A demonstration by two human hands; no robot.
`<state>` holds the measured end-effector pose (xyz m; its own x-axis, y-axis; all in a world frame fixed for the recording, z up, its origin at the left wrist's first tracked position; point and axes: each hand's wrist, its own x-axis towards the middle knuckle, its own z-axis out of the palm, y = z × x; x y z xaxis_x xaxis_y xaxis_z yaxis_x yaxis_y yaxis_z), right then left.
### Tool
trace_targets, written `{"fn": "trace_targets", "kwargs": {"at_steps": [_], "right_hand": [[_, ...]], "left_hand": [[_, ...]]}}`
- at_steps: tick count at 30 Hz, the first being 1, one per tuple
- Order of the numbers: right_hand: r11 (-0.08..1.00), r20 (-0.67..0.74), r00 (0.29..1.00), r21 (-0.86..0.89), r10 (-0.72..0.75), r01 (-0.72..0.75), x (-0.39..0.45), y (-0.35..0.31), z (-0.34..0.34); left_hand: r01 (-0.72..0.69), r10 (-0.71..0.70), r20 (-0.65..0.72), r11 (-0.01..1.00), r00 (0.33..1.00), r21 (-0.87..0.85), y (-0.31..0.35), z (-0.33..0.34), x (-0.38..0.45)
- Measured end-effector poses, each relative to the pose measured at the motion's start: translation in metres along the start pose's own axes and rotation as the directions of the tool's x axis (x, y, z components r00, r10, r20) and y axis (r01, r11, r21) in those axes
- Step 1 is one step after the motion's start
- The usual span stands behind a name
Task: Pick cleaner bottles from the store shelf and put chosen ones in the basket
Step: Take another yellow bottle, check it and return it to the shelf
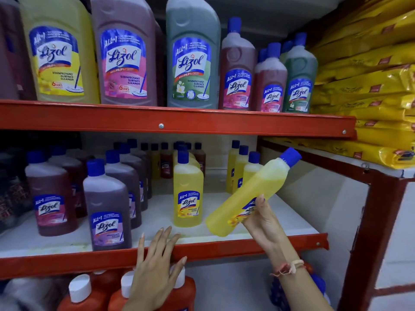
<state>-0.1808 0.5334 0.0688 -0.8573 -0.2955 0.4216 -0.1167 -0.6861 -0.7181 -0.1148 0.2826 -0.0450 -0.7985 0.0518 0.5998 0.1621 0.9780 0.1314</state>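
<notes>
My right hand [262,223] is shut on a yellow cleaner bottle [253,194] with a blue cap, held tilted with the cap up and to the right, in front of the middle shelf [224,245]. My left hand [155,265] is open, fingers spread, resting against that shelf's red front edge. Another yellow bottle [188,194] stands upright on the shelf just left of the held one. A purple bottle [107,209] and a dark red bottle [52,198] stand further left. No basket is in view.
The upper shelf [179,121] carries large yellow, pink and green cleaner bottles [125,52]. Orange bottles with white caps [85,295] stand below. Yellow packets [370,86] are stacked at the right. A red shelf post [363,243] rises at the right.
</notes>
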Motion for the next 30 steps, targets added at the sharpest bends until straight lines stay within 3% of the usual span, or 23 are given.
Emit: {"fn": "trace_targets", "kwargs": {"at_steps": [5, 13, 21, 30], "right_hand": [[0.976, -0.014, 1.000, -0.219, 0.009, -0.012, 0.006, -0.020, -0.016], [0.845, -0.131, 0.991, -0.532, -0.028, -0.047, 0.015, -0.048, -0.047], [0.806, -0.236, 0.971, -0.569, 0.030, -0.163, 0.010, -0.035, -0.071], [0.763, -0.213, 0.974, -0.617, 0.072, -0.192, 0.011, -0.036, -0.074]], "left_hand": [[0.006, -0.006, 0.010, 1.000, 1.000, 0.011, 0.001, -0.002, 0.001], [0.009, -0.009, 0.002, 1.000, 1.000, 0.017, 0.001, -0.001, 0.002], [-0.003, 0.003, 0.001, 0.999, 1.000, 0.036, 0.000, 0.001, 0.000], [0.012, -0.012, 0.002, 0.999, 1.000, 0.030, 0.003, -0.001, 0.000]]}}
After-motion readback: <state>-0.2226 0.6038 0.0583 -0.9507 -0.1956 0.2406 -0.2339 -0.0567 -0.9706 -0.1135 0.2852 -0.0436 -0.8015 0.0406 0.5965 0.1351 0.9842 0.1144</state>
